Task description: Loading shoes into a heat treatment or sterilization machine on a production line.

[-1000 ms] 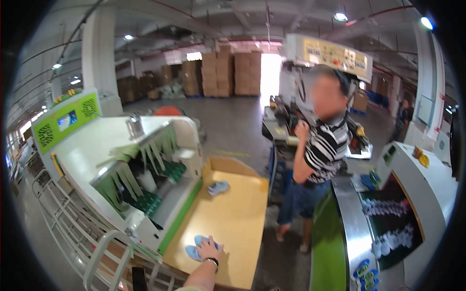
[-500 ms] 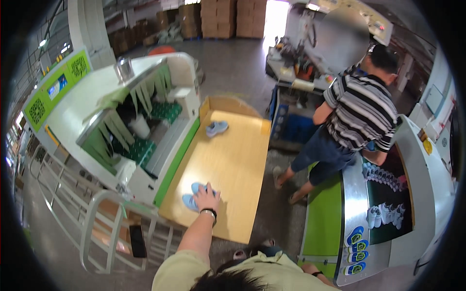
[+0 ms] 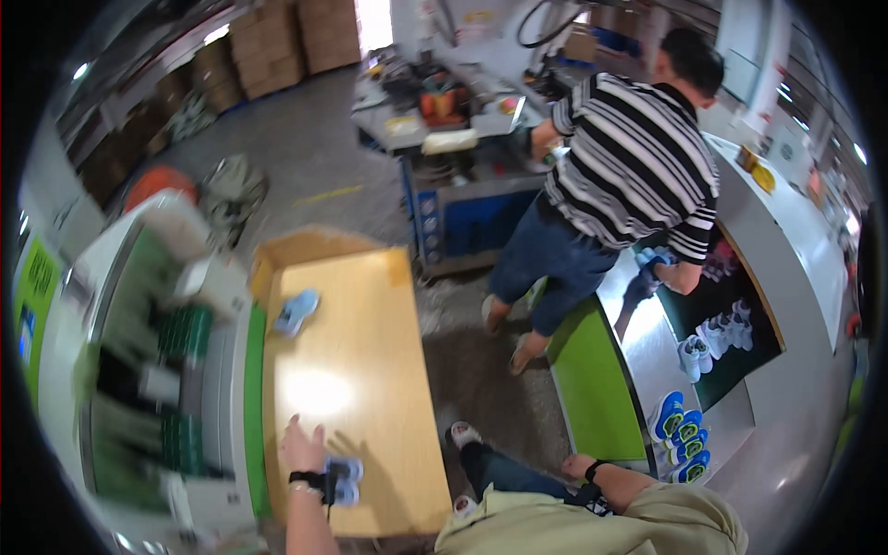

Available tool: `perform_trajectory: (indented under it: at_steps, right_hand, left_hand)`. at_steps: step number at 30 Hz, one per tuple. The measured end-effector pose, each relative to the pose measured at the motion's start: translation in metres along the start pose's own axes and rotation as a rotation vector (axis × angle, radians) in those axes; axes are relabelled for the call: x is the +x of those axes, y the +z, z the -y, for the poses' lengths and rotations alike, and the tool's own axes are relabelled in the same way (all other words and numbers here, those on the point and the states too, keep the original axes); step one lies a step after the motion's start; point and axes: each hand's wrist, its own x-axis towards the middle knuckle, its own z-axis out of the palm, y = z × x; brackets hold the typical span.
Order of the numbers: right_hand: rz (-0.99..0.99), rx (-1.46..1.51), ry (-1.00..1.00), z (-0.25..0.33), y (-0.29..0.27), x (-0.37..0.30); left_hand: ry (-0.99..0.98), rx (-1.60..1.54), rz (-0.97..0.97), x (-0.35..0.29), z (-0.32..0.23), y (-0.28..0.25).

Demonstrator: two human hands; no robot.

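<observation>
My left hand (image 3: 303, 446) is held over the near left part of a light wooden table (image 3: 379, 370), its fingers spread and nothing in them. Beside its banded wrist, a pair of light blue shoes (image 3: 344, 483) rests on the tabletop, partly covered by the wrist. More light blue footwear (image 3: 297, 313) lies toward the far left of the same table. My right hand (image 3: 580, 465) hangs low by my body, a dark band on its wrist. Its fingers are too small and unclear to read.
A machine with green rollers (image 3: 182, 338) borders the table's left side. To the right, a co-worker (image 3: 634, 171) in a striped shirt leans over a metal-edged conveyor (image 3: 638, 324) carrying white shoes (image 3: 696, 356) and blue-green shoes (image 3: 684, 430). A cluttered workbench (image 3: 444, 116) stands beyond.
My left hand has come off the near pair of shoes and opened. The view has swung right, and the co-worker now reaches one arm toward the workbench.
</observation>
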Motion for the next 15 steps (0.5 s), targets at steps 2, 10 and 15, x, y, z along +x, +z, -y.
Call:
perform_trajectory:
  at_steps: [2, 10, 15]
  right_hand:
    - [0.024, 0.024, -0.016, 0.028, -0.046, 0.021]
    - [0.197, 0.532, 0.366, 0.038, -0.053, 0.083]
    - [0.398, 0.513, 0.281, -0.005, -0.01, 0.095]
  left_hand:
    - [0.061, -0.05, 0.036, 0.064, -0.004, 0.002]
    - [-0.045, 0.204, 0.06, 0.321, -0.046, 0.024]
    - [0.026, 0.114, 0.249, 0.366, -0.025, 0.05]
